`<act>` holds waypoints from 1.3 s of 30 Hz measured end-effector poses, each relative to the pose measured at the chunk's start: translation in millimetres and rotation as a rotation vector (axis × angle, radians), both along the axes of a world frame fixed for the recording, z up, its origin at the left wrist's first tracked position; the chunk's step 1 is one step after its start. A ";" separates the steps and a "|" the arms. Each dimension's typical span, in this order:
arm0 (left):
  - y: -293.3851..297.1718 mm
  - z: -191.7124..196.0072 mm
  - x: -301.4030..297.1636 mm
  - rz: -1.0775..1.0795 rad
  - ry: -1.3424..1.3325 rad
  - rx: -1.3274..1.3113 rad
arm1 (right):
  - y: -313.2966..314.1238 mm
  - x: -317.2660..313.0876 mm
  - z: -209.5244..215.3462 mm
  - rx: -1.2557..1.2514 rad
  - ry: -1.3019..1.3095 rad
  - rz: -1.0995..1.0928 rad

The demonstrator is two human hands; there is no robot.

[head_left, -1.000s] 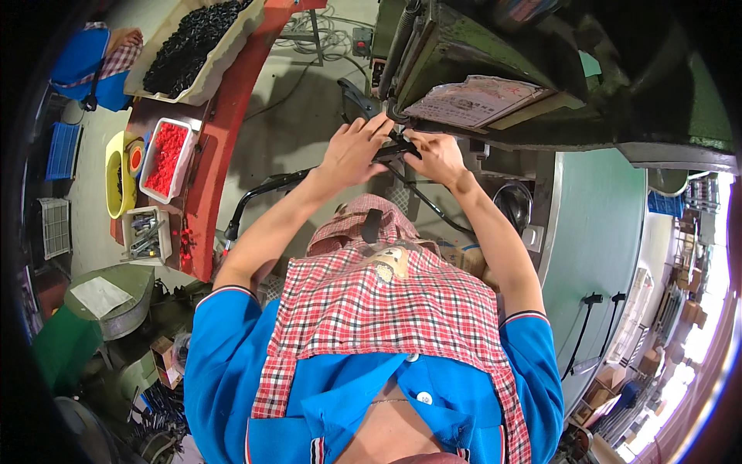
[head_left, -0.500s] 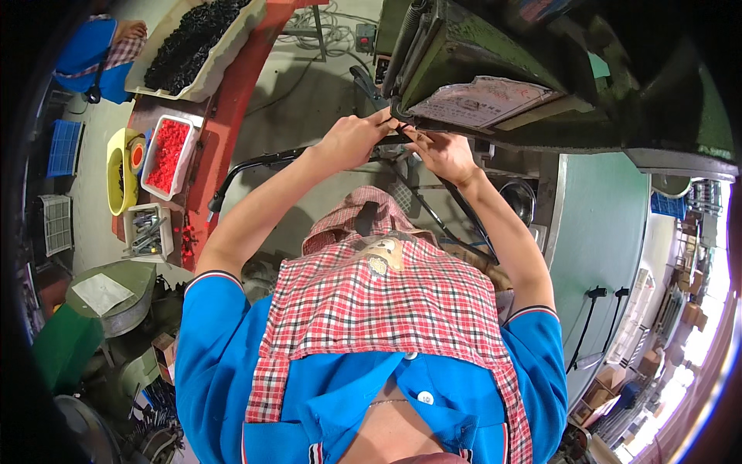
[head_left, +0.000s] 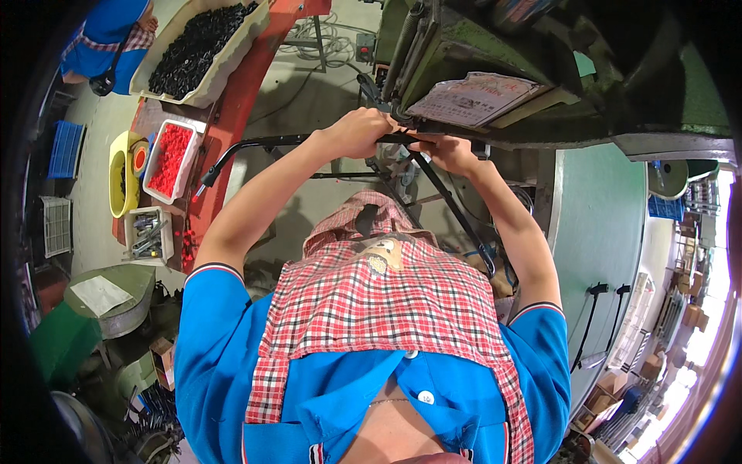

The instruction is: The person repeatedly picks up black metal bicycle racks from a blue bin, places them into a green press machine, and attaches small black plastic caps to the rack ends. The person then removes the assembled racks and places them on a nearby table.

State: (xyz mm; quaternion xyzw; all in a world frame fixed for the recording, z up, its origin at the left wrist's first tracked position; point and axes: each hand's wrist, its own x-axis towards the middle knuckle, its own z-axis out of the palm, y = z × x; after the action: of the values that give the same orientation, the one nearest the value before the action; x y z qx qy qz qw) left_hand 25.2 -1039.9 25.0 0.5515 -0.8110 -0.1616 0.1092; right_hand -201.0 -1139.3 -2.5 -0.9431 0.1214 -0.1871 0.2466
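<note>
The person held a black frame (head_left: 444,184) of bent tubes up under the front of a big green machine (head_left: 495,62). The frame was off the right edge of the red tabletop (head_left: 241,104). One long tube bent out to the left, and its tip showed in front of that edge. I could not tell if they touched. Another tube sloped down to the right.

The left hand (head_left: 357,133) had its fingers curled closed on the frame where the tubes met. The right hand (head_left: 452,153) pinched it just beside there, thumb and fingers close together. Some fingertips were hidden, so I could not tell how tight they were.

The step in hand looked like holding that joint in place at the machine. I think the next move called for steady hands and fingers kept safe from the machine.

On the tabletop, a tub of black bits (head_left: 202,50) sat near the far end, and a white tub of red bits (head_left: 170,158) sat nearer the close end.
</note>
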 end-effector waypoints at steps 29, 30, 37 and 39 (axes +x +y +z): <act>84.0 -13.9 45.3 0.390 0.032 -0.081 | 102.2 -85.3 -18.3 0.043 0.361 -0.611; 85.4 -12.9 45.2 0.388 0.038 -0.086 | 99.6 -80.9 -18.8 0.035 0.391 -0.613; 81.9 -7.7 48.8 0.367 0.063 -0.008 | 90.3 -73.7 -6.6 -0.012 0.447 -0.643; 81.9 -6.3 46.8 0.374 0.042 0.022 | 91.5 -73.8 -4.6 -0.019 0.445 -0.653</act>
State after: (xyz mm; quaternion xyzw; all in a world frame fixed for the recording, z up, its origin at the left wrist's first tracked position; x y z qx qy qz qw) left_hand 72.0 -958.1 18.7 0.6903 -0.6901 -0.1588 0.1483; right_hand -274.8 -1047.8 -7.2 -0.8745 0.4639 -0.0481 0.1329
